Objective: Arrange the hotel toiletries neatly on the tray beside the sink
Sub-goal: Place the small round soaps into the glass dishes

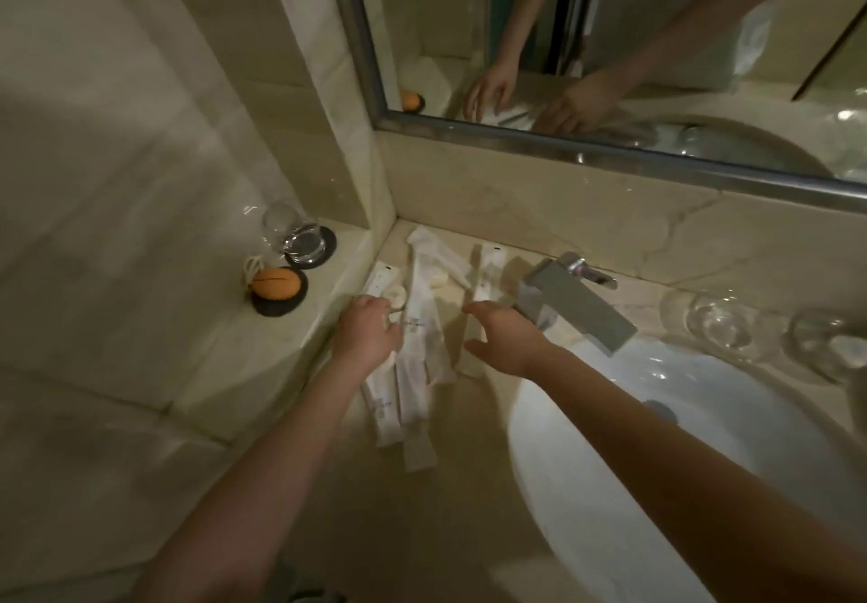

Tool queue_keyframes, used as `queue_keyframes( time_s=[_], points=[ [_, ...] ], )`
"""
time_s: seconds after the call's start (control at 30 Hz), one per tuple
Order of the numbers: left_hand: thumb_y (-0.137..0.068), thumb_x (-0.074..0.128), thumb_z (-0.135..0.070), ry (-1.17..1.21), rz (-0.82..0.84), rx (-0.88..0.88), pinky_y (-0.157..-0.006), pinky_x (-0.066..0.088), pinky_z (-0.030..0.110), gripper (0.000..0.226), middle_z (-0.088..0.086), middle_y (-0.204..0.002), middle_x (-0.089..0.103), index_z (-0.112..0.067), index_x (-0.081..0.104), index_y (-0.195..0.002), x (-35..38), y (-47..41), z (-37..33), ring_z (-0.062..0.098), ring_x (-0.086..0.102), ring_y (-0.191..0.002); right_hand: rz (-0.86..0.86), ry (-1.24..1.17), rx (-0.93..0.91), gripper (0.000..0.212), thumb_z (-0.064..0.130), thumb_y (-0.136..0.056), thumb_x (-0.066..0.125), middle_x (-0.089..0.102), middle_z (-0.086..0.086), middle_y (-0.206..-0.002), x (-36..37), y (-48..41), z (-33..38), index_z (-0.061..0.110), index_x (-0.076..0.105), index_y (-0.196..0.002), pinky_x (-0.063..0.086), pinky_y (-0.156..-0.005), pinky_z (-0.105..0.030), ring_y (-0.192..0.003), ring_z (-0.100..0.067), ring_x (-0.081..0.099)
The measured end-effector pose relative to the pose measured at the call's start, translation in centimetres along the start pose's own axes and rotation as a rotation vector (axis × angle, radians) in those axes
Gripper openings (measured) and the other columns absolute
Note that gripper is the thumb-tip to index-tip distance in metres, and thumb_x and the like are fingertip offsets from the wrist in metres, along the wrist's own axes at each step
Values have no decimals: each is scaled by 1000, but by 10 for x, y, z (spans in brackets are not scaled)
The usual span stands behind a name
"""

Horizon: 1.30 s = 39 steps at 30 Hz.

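A hotel bathroom — marble counter (469, 485), white sink (657, 438), mirror (610, 39), wrapped toiletries (417, 321).

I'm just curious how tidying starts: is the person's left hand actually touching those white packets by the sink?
Touching. The head view shows the left hand resting on top of the white packets, overlapping them with no gap.

The left hand (368, 335) covers part of the white packets (415, 321), so its hold on them cannot be told; their print is too small to read. The sink (657, 461) runs off the bottom edge, and the blurred glass (830, 344) off the right
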<state>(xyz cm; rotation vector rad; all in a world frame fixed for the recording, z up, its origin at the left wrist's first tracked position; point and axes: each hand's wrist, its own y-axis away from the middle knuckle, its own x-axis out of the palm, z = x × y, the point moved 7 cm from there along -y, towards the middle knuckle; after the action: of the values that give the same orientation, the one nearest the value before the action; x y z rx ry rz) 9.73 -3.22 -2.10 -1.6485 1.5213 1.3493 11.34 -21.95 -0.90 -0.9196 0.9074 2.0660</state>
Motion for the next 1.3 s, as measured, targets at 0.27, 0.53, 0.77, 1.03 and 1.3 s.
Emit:
queue_keyframes(
  time_s=[0.27,0.53,0.77,1.03,1.3],
  points=[
    [-82,60,-25,-155,75,111,-101,39,36,52,8,-134,48,-20,48,-132,0,-66,7,29,45,-123,53,156,80,46,16,-89,53,44,-13,-134,4,-114,-3,10,44,-134,47,-94,-39,-116,-31,50],
    [-75,61,-21,-164,216,157,-90,42,38,41,10,-116,51,-17,57,-115,25,-95,5,32,49,-111,-11,366,-18,45,16,-86,52,42,-13,-127,8,-166,-3,17,45,-130,48,-80,-40,-109,-32,47],
    [-76,61,-27,-144,153,155,-83,43,36,40,10,-115,53,-12,57,-113,16,-97,8,30,52,-105,-8,386,23,41,21,-82,58,40,-10,-127,8,-174,-4,9,52,-121,50,-79,-39,-107,-28,47],
    [-83,63,-19,572,-44,-45,-84,46,29,43,5,-111,58,-13,54,-125,-19,-61,11,20,57,-101,-142,25,80,26,13,-84,52,56,-9,-92,-18,-135,5,10,44,-108,44,-61,-34,-81,-29,55],
    [-96,41,-14,1357,162,-200,-63,40,26,24,8,-101,60,-18,60,-110,-17,-9,-32,23,59,-86,-423,-407,-9,42,15,-74,71,58,3,-92,-66,-41,23,13,49,-110,48,-71,-31,-80,-15,55]
  ],
)
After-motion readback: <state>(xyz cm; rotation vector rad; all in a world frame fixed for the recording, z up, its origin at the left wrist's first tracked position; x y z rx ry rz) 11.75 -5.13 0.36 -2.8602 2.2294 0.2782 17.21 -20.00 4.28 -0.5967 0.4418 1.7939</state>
